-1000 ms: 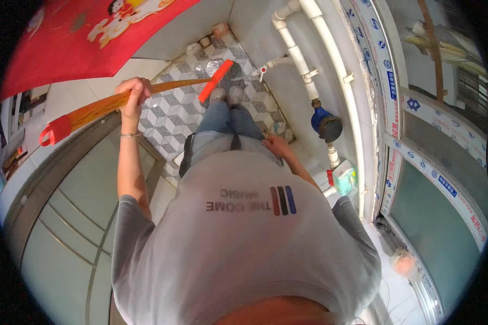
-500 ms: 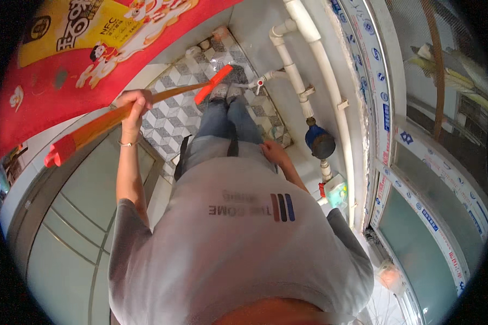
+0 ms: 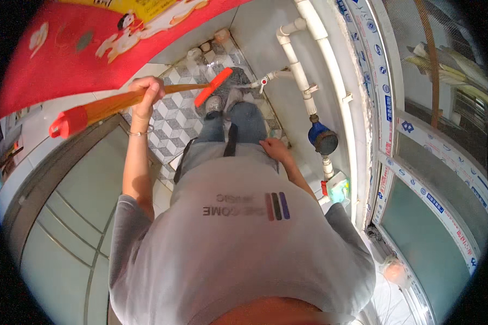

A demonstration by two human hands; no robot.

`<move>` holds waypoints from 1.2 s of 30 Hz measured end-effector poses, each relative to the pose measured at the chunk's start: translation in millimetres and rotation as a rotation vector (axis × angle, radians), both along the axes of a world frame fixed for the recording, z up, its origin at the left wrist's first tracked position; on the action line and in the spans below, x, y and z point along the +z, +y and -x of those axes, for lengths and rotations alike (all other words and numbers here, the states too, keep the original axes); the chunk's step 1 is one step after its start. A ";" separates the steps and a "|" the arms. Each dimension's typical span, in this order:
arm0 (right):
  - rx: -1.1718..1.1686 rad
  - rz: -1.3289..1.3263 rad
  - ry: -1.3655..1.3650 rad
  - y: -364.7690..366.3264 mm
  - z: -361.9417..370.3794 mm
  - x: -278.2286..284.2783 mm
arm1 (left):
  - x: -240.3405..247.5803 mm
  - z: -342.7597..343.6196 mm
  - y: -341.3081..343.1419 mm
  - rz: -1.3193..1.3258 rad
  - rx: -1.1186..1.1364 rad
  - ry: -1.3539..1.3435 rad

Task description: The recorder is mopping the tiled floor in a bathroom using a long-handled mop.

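My left hand point(image 3: 147, 97) is wrapped round the orange-brown handle of a long-handled floor brush or squeegee point(image 3: 183, 88); which kind I cannot tell. Its flat orange-red crosswise head point(image 3: 213, 86) appears low over the tiled floor point(image 3: 173, 116) by my shoes; contact is unclear. The thick red cap point(image 3: 69, 122) at the handle's other end sticks out left of my hand. Against my right thigh, my right hand point(image 3: 276, 149) has its fingers curled in at the jeans point(image 3: 251, 122); anything inside them is hidden.
A red printed cloth point(image 3: 87, 59) hangs at the upper left, above a glazed door panel point(image 3: 73, 216). White pipes point(image 3: 328, 59), a red-handled tap point(image 3: 263, 82) and a blue water meter point(image 3: 322, 138) line the right wall. Farther right stands a framed glass door point(image 3: 423, 227).
The handle's capped end and my left hand sit slightly higher and farther right in view. The red head stays near the same spot. My feet are farther apart; the view has shifted slightly.
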State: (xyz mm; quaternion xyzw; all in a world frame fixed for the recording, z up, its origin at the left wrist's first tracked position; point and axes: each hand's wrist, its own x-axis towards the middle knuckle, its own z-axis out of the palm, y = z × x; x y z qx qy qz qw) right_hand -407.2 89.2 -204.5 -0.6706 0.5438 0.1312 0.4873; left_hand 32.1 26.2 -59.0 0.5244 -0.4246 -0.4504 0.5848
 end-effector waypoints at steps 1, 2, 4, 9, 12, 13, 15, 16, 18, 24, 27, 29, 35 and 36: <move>0.002 -0.009 0.004 0.9 0.6 6.9 | -0.9 -1.7 7.0 -0.034 0.007 -0.002; 0.027 0.002 -0.008 -3.2 -4.3 25.0 | -1.2 -6.8 13.3 -0.054 -0.037 0.013; 0.045 0.029 -0.025 -13.9 -13.6 39.6 | -3.3 -7.4 19.0 -0.025 -0.043 0.013; 0.072 0.030 0.007 2.3 -15.3 24.7 | -11.0 -12.0 9.5 -0.005 -0.018 0.057; 0.207 0.048 0.009 -1.9 -17.9 23.6 | -13.5 -14.8 10.4 0.010 0.025 0.051; 0.214 0.043 0.008 -3.5 -20.1 28.1 | -14.1 -16.7 13.1 0.023 0.044 0.044; 0.215 -0.015 0.033 -7.7 -22.4 37.5 | -15.8 -18.7 19.2 0.026 0.038 0.059; 0.224 -0.015 0.031 -8.5 -20.6 34.3 | -16.4 -19.4 19.0 0.039 0.025 0.075; 0.217 0.050 0.084 -1.7 -11.1 18.6 | -16.9 -18.3 14.0 0.035 0.035 0.075; 0.306 -0.106 0.161 -15.3 13.8 -12.2 | -18.1 -10.0 8.4 0.067 0.006 0.083; 0.219 -0.131 0.092 -23.0 11.1 9.3 | -7.0 -0.2 9.6 0.036 0.057 0.065; 0.216 -0.100 0.094 -30.5 9.5 8.4 | -13.0 -4.4 10.0 0.036 0.033 0.068; 0.187 -0.057 0.050 -49.8 16.7 3.0 | -11.1 -13.7 2.1 -0.024 0.075 0.095; 0.174 -0.051 0.012 -53.2 18.9 8.9 | -12.0 -6.5 6.3 -0.001 0.087 0.092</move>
